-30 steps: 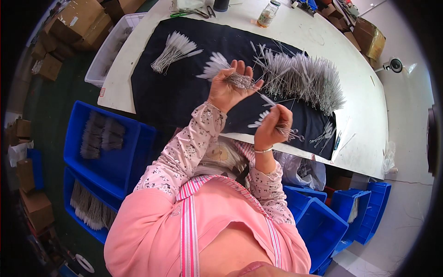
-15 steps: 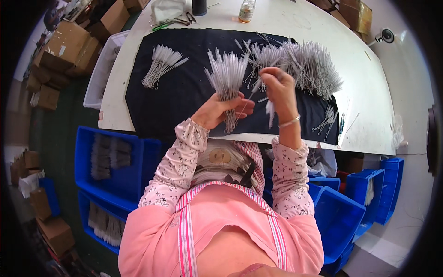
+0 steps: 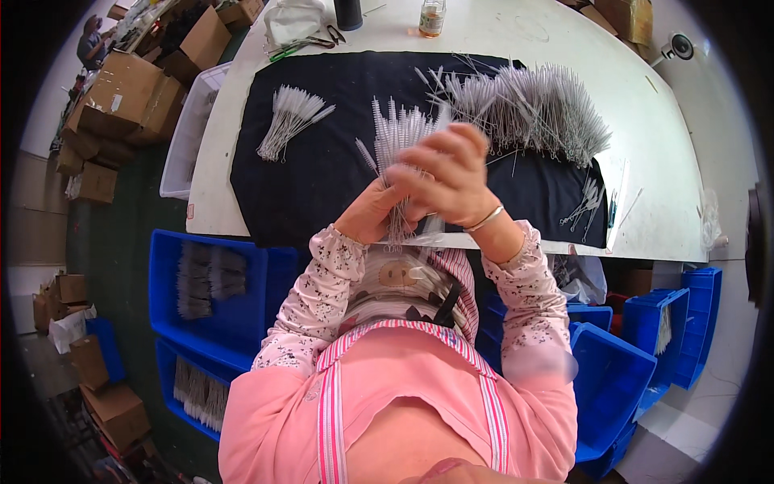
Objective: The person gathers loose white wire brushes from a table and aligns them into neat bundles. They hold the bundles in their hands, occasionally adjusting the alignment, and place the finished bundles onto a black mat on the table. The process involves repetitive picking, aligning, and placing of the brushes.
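Over the dark cloth (image 3: 339,77), my left hand (image 3: 364,213) grips an upright bunch of small white bristle brushes (image 3: 397,127) by their thin wire stems. The looped wire ends hang below that hand. My right hand (image 3: 446,171) passes in front of the bunch, blurred, its fingers stretched out and slightly apart. It hides part of the bristles and the left fingers. A smeared pale streak, too blurred to identify, shows beneath the right palm. To the right of my hands lies a large heap of the same brushes (image 3: 536,113). A smaller brush bundle (image 3: 292,117) rests at the left.
Several loose brushes (image 3: 587,200) lie near the cloth's right edge. At the table's far side stand a glass bottle (image 3: 431,19) and a dark cylinder (image 3: 348,14). Blue bins (image 3: 278,282) with brushes sit below left; more blue bins (image 3: 605,387) stand right.
My right hand has moved left from beside the heap to the front of the held bunch, and its pinch has opened out. The view has shifted slightly.
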Demonstrator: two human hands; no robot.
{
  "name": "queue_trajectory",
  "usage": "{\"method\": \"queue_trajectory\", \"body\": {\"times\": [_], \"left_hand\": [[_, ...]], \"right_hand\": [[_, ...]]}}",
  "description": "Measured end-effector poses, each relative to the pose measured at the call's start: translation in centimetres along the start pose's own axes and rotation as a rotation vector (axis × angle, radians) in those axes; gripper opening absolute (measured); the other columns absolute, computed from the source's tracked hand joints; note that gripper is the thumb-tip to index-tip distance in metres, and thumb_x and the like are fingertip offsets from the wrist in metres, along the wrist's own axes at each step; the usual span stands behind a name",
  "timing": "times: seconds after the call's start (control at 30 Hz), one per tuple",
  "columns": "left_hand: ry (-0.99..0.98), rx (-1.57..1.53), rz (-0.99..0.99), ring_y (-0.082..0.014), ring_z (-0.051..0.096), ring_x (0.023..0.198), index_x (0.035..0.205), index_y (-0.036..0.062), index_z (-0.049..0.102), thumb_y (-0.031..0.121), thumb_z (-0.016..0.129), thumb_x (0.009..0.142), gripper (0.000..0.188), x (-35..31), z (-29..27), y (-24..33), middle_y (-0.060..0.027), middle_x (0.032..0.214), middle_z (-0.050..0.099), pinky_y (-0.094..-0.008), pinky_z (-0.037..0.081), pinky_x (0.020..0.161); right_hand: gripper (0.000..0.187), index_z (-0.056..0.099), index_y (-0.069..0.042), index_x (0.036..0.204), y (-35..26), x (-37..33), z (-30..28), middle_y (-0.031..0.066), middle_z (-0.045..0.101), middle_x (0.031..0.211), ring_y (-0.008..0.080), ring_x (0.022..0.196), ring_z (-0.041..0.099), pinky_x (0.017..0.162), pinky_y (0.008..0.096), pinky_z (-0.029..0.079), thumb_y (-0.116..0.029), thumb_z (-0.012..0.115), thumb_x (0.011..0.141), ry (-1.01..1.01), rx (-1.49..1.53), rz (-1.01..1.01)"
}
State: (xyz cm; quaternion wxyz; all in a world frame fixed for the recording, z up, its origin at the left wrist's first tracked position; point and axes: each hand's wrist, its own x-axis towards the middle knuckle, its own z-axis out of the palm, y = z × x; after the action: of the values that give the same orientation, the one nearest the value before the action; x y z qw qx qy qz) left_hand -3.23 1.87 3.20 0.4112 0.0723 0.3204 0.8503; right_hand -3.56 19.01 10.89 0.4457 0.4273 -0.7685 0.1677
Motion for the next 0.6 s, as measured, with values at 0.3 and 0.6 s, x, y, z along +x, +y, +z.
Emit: {"method": "queue_trajectory", "body": {"times": [0.3, 0.6], "left_hand": [[-0.059, -0.174, -0.122, -0.0215, 0.059, 0.108, 0.128, 0.0, 0.044, 0.017, 0.05, 0.094, 0.038, -1.2, 0.8, -0.2, -0.0127, 0.122, 0.054, -0.0318, 0.052, 0.089], [0.014, -0.037, -0.103, -0.0164, 0.06, 0.068, 0.11, -0.0006, 0.053, 0.005, 0.063, 0.084, 0.028, -0.7, 2.0, -1.6, -0.0085, 0.088, 0.06, -0.028, 0.05, 0.06]], "right_hand": [[0.091, 0.046, -0.021, 0.135, -0.2, -1.4, -0.9, 0.0038, 0.047, 0.135, 0.0316, 0.134, 0.033, 0.111, 0.0546, 0.013, -0.047, 0.072, 0.052, -0.691, 0.485, -0.025], [0.081, 0.052, -0.008, 0.128, 1.5, -2.9, -2.4, 0.0182, 0.053, 0.126, 0.0361, 0.127, 0.043, 0.108, 0.0551, 0.023, -0.066, 0.058, 0.071, -0.521, 0.689, 0.071]]}}
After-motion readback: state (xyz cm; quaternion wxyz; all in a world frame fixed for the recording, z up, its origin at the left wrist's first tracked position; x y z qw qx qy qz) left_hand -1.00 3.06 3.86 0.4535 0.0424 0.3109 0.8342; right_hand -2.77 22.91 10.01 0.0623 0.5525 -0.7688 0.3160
